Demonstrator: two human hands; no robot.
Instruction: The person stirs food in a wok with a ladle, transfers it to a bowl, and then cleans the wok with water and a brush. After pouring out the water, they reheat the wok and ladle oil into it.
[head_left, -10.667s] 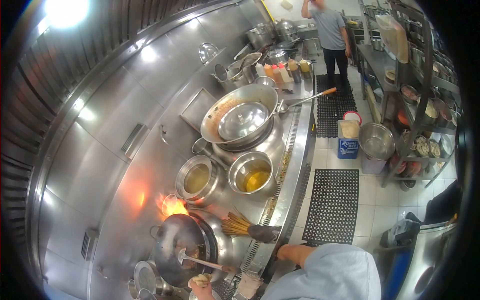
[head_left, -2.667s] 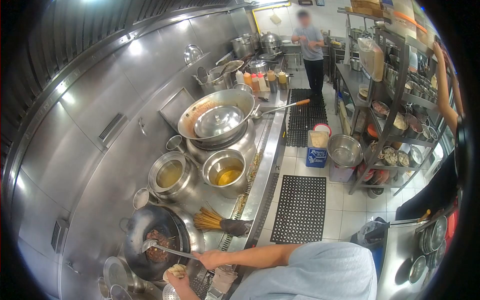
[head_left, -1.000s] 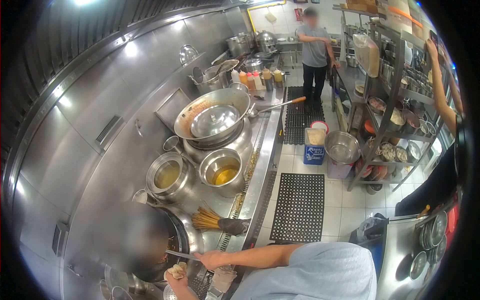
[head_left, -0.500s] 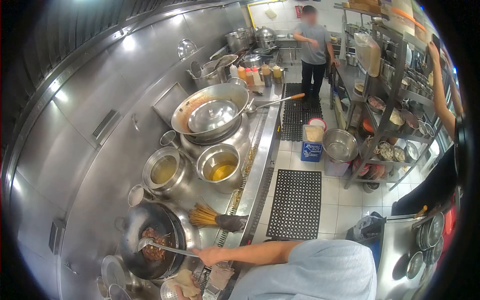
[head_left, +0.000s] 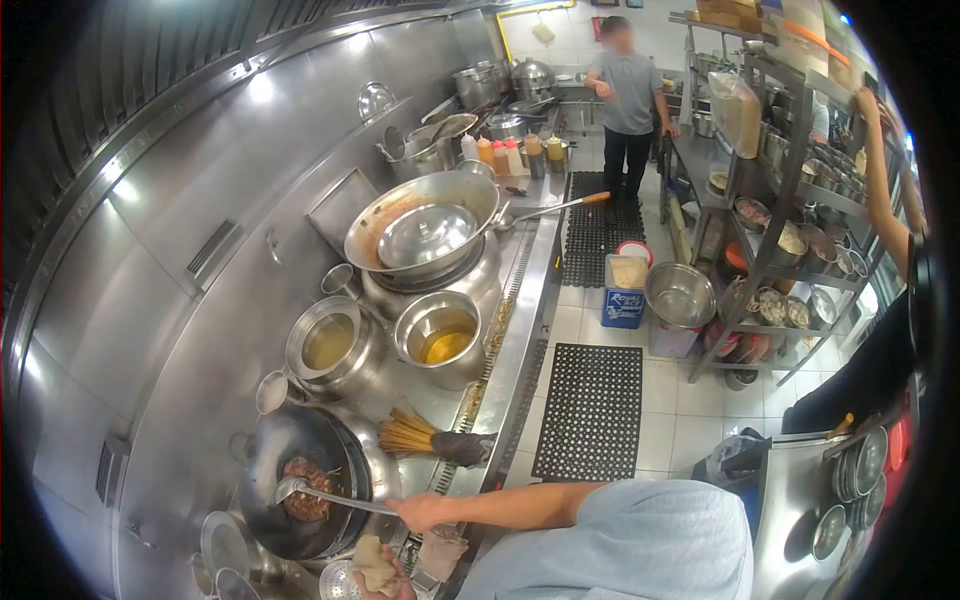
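My right hand [head_left: 423,511] is closed around the handle of a metal ladle [head_left: 345,498]. The ladle's bowl rests in a dark wok [head_left: 262,455], touching a heap of browned, chopped food [head_left: 306,503] that looks like meat. At the bottom of the view my left hand [head_left: 403,584] grips a folded beige cloth [head_left: 373,568] near the wok's rim; part of this hand is cut off or covered by the cloth. Beside it lies a perforated strainer [head_left: 339,582]. Another cloth [head_left: 441,553] hangs over the stove edge below my right wrist.
A bamboo brush [head_left: 410,432] lies right of the wok. Beyond are a pot of yellow oil [head_left: 447,350], a strainer-topped pot [head_left: 328,340] and a large wok [head_left: 365,215]. One person [head_left: 628,100] stands in the aisle; another's arm [head_left: 880,190] reaches toward the shelf rack [head_left: 770,250].
My left hand and its cloth have shifted slightly right and up, exposing more of the strainer. The ladle and right hand stay nearly in place. The person in the aisle has moved their raised hand.
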